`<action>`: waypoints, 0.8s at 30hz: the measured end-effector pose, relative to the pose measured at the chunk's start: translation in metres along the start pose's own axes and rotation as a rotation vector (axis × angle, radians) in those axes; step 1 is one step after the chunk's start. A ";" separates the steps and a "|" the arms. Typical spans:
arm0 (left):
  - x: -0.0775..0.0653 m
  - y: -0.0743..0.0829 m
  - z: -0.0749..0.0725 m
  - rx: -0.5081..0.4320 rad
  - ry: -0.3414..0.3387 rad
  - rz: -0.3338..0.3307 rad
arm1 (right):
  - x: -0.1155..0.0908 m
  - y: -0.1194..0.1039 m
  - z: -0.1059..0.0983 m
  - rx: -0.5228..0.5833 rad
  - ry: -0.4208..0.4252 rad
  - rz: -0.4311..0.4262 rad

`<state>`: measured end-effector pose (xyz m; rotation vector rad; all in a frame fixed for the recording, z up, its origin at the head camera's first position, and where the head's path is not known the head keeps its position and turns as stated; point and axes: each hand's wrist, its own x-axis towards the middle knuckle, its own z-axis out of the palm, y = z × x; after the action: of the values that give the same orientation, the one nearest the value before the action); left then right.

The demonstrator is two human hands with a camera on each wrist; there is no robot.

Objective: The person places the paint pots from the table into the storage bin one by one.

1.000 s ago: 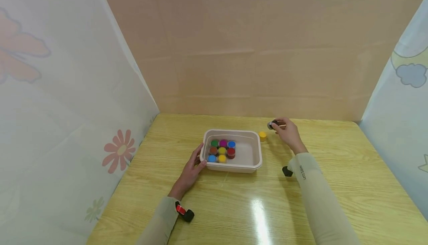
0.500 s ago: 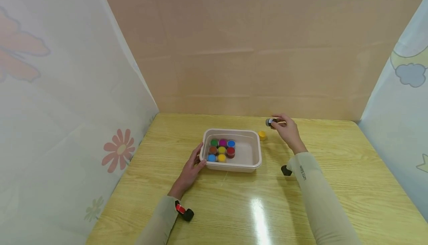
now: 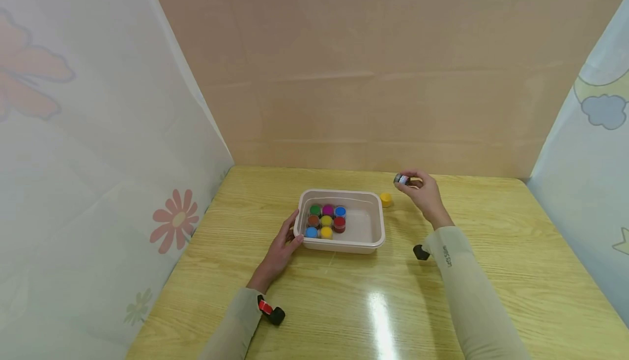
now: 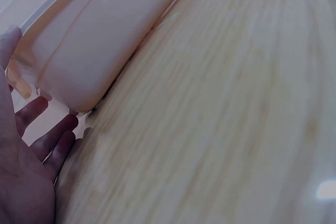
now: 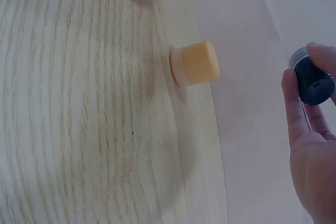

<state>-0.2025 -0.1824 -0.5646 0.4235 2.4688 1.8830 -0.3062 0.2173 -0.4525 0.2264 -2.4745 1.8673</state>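
In the head view my right hand pinches a small black paint jar between thumb and fingertips, raised above the back of the table. The jar lies tilted on its side, and a pale label shows on it. From the right wrist, its black end faces the camera. My left hand holds the near left corner of a pale plastic tub, thumb at the rim and fingers along the outer wall. Inside the tub's left part stand several paint jars in rows, with green, purple, blue, brown, yellow and red lids.
A yellow-lidded jar stands on the wooden table just right of the tub, below the right hand. Behind the table rises a brown paper-like backdrop. Flower-printed white sheets flank the left side.
The black jar has turned in my right fingers, so its label now shows more. The right hand has shifted only slightly. My left hand and the tub stay in place.
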 end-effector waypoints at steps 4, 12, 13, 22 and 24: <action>0.000 0.002 0.000 0.005 -0.002 -0.003 | 0.000 -0.003 0.003 -0.022 0.011 -0.017; 0.003 0.004 0.000 -0.002 -0.004 -0.010 | 0.017 0.013 0.010 0.050 0.041 -0.049; 0.003 0.004 0.000 -0.002 -0.003 -0.010 | 0.018 0.014 0.011 0.059 0.039 -0.059; 0.000 0.004 0.000 -0.011 -0.003 -0.025 | 0.015 0.003 0.029 0.071 -0.007 -0.102; 0.000 0.005 0.000 -0.006 -0.002 -0.027 | 0.014 -0.001 0.032 0.069 -0.028 -0.104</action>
<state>-0.2017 -0.1809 -0.5595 0.3890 2.4542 1.8791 -0.3182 0.1846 -0.4592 0.3781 -2.3685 1.9213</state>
